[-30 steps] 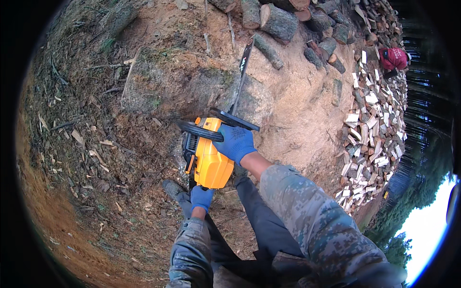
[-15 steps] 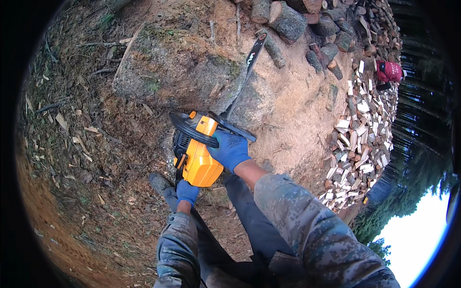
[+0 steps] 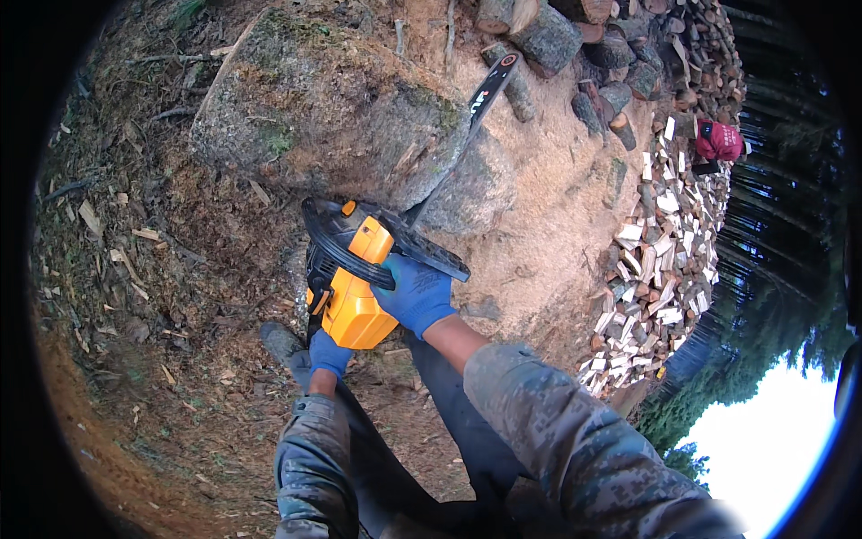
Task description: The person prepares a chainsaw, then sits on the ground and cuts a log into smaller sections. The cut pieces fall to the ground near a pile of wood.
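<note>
My right hand (image 3: pixel 414 295), in a blue work glove, is wrapped round the black front handle of an orange chainsaw (image 3: pixel 359 314). Lower down, my left hand (image 3: pixel 329 353), gloved in blue too, closes on the saw's rear grip, which is mostly hidden by hand and body. The saw's black guide bar (image 3: pixel 486 97) reaches up and to the right along the end of a thick, mossy log (image 3: pixel 332 108). A shorter, pale-barked piece of log (image 3: pixel 471 193) lies just right of the bar. Part of the bar is hidden between the two.
My shoe (image 3: pixel 282 343) is planted left of the saw. Sawdust (image 3: pixel 557 207) covers the ground to the right. Cut rounds (image 3: pixel 548 40) lie at the top, split firewood (image 3: pixel 660 260) is heaped at right, and a red-clad person (image 3: pixel 720 141) appears beyond it. Trees stand behind.
The saw's body and both hands have shifted slightly left, while the bar tip sits a little higher and further right. The view has moved somewhat too. Both hands keep their grip.
</note>
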A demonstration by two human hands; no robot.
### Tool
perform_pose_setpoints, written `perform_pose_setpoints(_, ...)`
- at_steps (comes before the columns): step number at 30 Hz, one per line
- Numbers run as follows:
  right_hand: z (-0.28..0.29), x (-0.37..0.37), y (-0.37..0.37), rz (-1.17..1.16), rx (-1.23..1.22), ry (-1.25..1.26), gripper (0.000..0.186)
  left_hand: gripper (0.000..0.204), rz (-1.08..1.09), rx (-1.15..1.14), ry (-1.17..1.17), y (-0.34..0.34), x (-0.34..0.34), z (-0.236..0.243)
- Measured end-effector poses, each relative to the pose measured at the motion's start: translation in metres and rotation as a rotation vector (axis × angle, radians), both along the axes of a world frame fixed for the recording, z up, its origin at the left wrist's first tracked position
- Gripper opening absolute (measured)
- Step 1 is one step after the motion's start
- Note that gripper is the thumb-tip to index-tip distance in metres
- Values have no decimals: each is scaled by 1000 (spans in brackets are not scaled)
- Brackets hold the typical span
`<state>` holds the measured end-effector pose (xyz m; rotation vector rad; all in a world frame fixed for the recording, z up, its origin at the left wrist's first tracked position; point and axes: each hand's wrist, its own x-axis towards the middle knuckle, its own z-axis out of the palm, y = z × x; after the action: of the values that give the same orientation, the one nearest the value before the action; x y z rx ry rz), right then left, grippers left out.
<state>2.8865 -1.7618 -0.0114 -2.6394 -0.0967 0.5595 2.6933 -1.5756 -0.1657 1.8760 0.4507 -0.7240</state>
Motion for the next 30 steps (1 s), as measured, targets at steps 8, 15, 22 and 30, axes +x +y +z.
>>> perform_pose_setpoints(8,-17,-12,13,-8,33,-68,26,44,23,-82,-19,12,-2,-32)
perform_pose_setpoints(15,-27,-20,20,-6,48,-127,23,46,86,-170,-59,18,-12,-78)
perform_pose_setpoints(22,-34,-24,25,10,30,-162,25,45,78,-170,-96,22,-6,-83)
perform_pose_setpoints(30,-23,-14,15,-13,-2,-94,24,42,86,-101,-81,13,-11,-55)
